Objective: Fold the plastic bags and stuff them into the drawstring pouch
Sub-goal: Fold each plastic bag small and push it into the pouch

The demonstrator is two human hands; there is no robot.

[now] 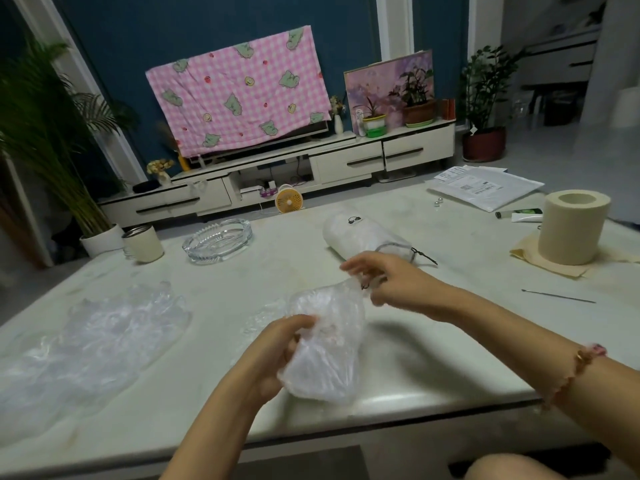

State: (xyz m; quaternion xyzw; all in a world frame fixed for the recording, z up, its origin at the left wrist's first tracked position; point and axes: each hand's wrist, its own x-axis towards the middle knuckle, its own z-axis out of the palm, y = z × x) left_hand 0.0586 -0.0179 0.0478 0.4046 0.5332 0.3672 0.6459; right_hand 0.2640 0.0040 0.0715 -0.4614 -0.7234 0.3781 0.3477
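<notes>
My left hand [277,348] grips the body of a translucent drawstring pouch [325,348] stuffed with crumpled plastic, held just above the table's near edge. At the pouch's gathered mouth, where a bit of black cord shows, the fingers of my blurred right hand [384,282] pinch it. Beyond my right hand a second white stuffed pouch [360,233] with a black cord lies on its side. Loose clear plastic bags [93,334] lie spread out at the left of the table. Another flat bag [259,317] lies just behind the held pouch.
On the pale table [433,341] stand a glass ashtray [218,240] and a cup [143,244] at the back left. A paper roll [571,226], a tube, papers [485,187] and a thin metal tool [557,296] lie at the right.
</notes>
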